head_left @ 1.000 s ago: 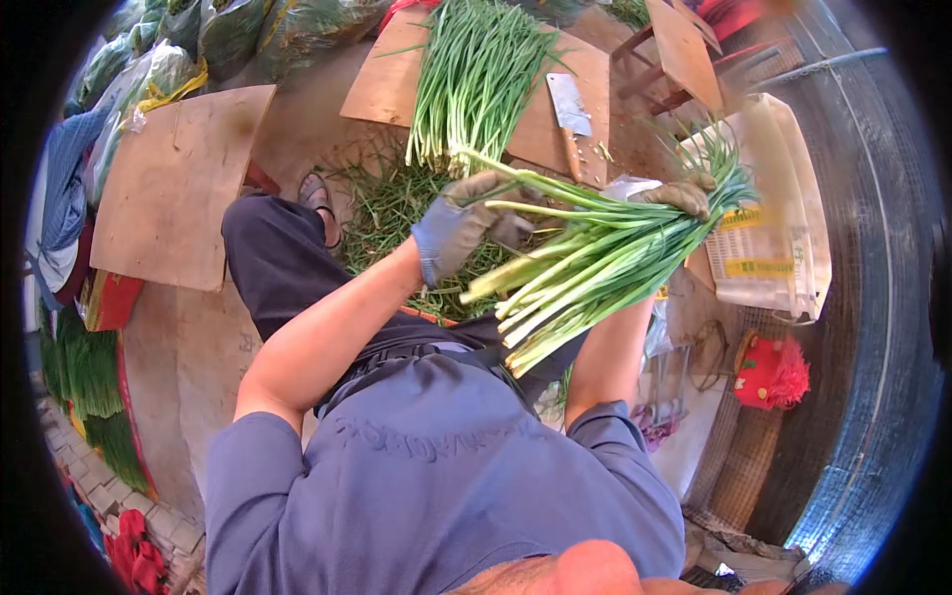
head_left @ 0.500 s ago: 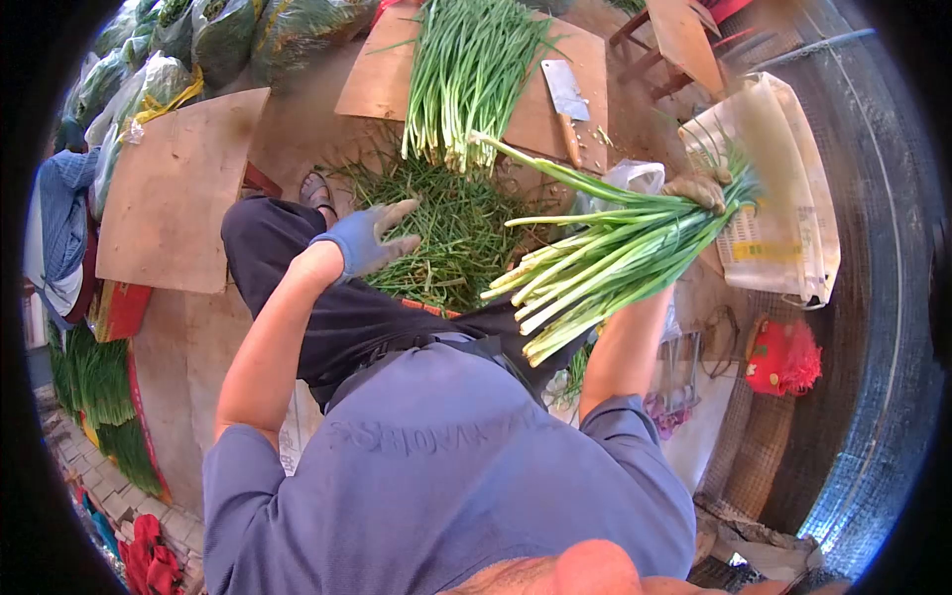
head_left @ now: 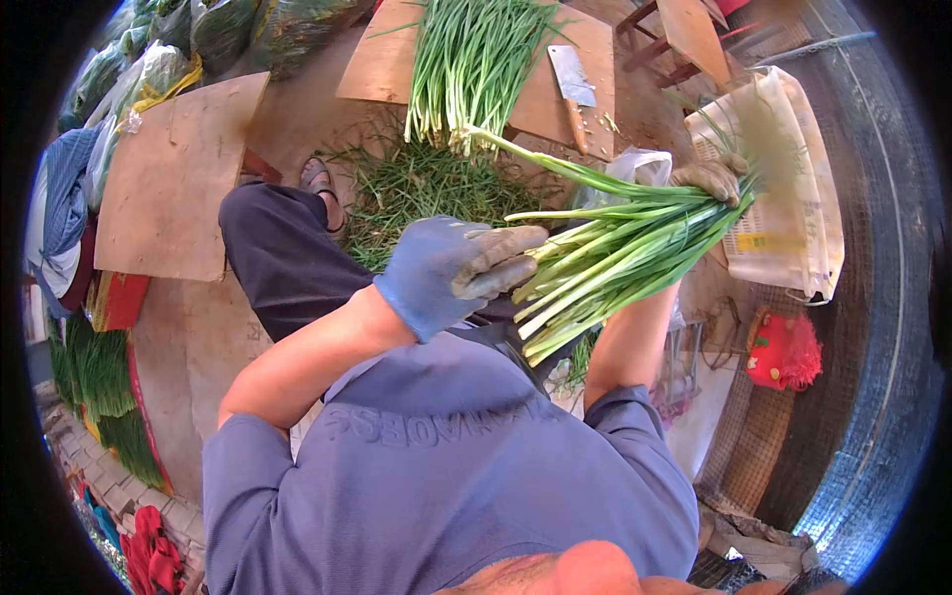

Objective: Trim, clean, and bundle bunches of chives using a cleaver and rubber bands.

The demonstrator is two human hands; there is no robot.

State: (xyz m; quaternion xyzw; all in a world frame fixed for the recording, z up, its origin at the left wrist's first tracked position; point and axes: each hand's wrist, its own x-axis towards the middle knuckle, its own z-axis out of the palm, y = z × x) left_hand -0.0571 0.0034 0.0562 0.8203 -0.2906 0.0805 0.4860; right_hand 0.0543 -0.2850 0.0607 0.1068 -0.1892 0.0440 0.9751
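Observation:
My right hand (head_left: 709, 178), in a soiled work glove, grips a bunch of green onions (head_left: 625, 238) by the leafy end. The pale stalk ends fan out to the left, with one long stalk sticking out above the others. My left hand (head_left: 461, 263), in a blue glove with a grey-brown coating, is raised with its fingers stretched toward these ends, and the fingertips overlap them in this view. Ahead, a thick pile of green onions (head_left: 471, 74) lies across a wooden board (head_left: 377, 59). A cleaver (head_left: 570, 79) with a wooden handle rests on that board.
Leafy trimmings (head_left: 397, 198) cover the floor between my legs. A white woven basket (head_left: 739, 238) stands at the right, with a red bag (head_left: 778, 352) below it. Another wooden board (head_left: 174, 188) is at the left, near stuffed plastic bags (head_left: 223, 40).
My left hand has swung right and toward my body, from above the trimmings to the stalk ends. The right hand keeps the bunch in nearly the same place.

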